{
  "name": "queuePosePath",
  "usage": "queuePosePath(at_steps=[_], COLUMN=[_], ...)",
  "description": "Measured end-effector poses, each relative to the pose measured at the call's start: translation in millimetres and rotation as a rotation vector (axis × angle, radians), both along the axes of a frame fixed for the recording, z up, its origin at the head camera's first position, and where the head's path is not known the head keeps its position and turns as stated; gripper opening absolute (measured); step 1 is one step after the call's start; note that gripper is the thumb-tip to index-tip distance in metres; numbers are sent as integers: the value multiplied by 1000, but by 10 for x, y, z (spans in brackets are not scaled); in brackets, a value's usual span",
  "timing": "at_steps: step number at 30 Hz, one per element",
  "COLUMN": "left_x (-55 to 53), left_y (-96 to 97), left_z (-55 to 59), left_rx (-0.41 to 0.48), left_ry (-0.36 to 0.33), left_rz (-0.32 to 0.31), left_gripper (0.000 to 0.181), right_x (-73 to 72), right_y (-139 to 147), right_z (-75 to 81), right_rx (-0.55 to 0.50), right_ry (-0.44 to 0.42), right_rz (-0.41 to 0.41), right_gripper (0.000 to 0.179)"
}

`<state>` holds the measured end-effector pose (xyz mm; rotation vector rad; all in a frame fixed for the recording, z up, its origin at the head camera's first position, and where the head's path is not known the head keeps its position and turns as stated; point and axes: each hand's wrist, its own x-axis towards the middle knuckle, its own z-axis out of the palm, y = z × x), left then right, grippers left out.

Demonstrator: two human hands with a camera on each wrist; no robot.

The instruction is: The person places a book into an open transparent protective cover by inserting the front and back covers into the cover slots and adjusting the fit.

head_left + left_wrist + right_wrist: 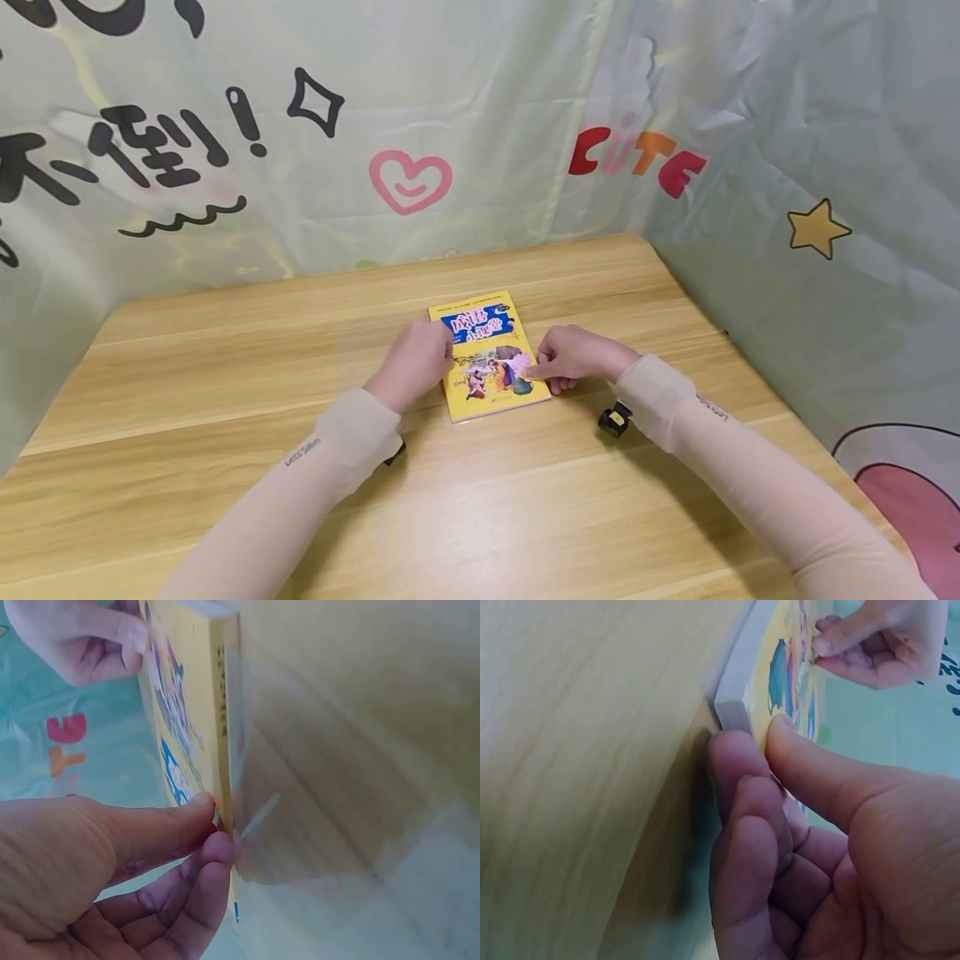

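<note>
A yellow paperback book [491, 358] lies front cover up on the wooden table, with a blue title band and a drawing of figures. My left hand [418, 360] pinches its left edge, which is the spine; in the left wrist view the thumb [169, 825] is on the cover and the curled fingers meet the spine side. On the opposite edge my right hand [573, 357] pinches the book near its lower corner. In the right wrist view the right thumb [817, 761] presses the cover, with the fingers against the white page edges.
The wooden table [187, 400] spreads around the book. Behind and to the right hangs a pale printed curtain [480, 108] with a heart, letters and a star. A small black device [615, 419] is at the right wrist.
</note>
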<state>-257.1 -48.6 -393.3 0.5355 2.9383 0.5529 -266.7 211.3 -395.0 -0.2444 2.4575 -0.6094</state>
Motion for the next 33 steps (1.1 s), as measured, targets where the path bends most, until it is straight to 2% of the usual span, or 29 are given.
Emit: queuePosePath(at_steps=[11, 24, 33], left_x=[189, 372, 472], left_y=[-20, -39, -52], left_z=[2, -33, -29], left_rx=[51, 80, 104], left_ry=[-10, 50, 18], left_rz=[-19, -67, -89], left_gripper=[14, 19, 17], right_x=[3, -35, -14], right_y=[20, 62, 36], right_z=[36, 170, 261], right_rx=[-33, -125, -190], right_ry=[91, 176, 194], right_rz=[-35, -78, -89], right_gripper=[35, 32, 28])
